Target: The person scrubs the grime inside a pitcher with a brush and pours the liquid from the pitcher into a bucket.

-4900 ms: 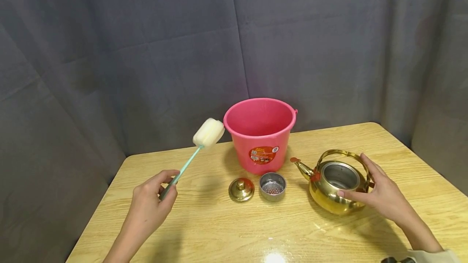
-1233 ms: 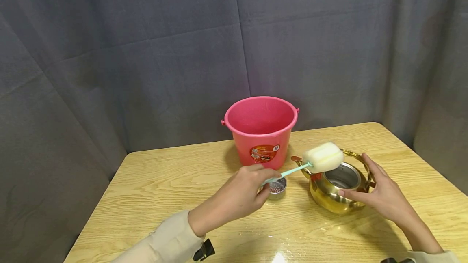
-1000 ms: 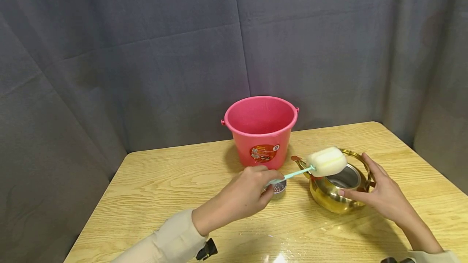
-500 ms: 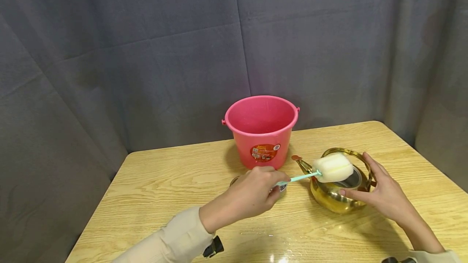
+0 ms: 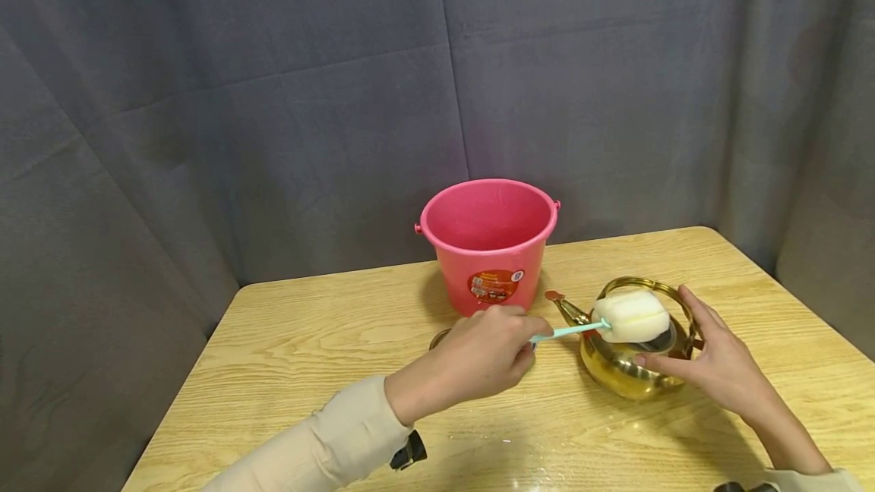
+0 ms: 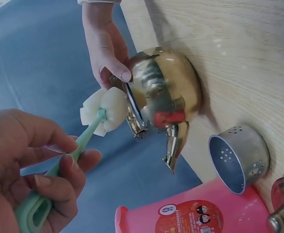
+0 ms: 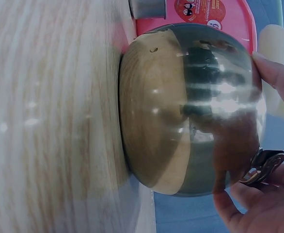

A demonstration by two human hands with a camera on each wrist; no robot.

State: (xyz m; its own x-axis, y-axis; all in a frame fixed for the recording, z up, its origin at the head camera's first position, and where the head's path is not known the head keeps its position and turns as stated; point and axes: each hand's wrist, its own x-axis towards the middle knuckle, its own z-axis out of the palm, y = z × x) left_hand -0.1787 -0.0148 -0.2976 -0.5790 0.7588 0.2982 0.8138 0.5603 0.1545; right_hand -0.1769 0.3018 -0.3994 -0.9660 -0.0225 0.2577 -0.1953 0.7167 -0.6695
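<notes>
My left hand (image 5: 478,359) pinches the pale green handle (image 6: 86,133) of a sponge bottle brush. Its cream sponge head (image 5: 630,316) lies over the uncovered mouth of a gold teapot (image 5: 618,370), partly blocking the view of the opening. The teapot stands upright on the table, spout pointing left and arched handle raised. My right hand (image 5: 721,363) steadies it, thumb on the shoulder beside the mouth and fingers around the handle's base. In the left wrist view, a steel strainer cup (image 6: 253,153) and a gold lid (image 6: 283,191) rest nearby; in the head view my left hand mostly hides them.
A pink bucket (image 5: 454,268) with a red label stands at the back of the wooden table (image 5: 307,348), left of the teapot. Grey curtains (image 5: 328,112) hang behind the table. Small water drops glisten near the front.
My left hand has carried the brush from the left side across to the teapot; lately the sponge has moved right and slightly down over its mouth. My right hand and the teapot stay put.
</notes>
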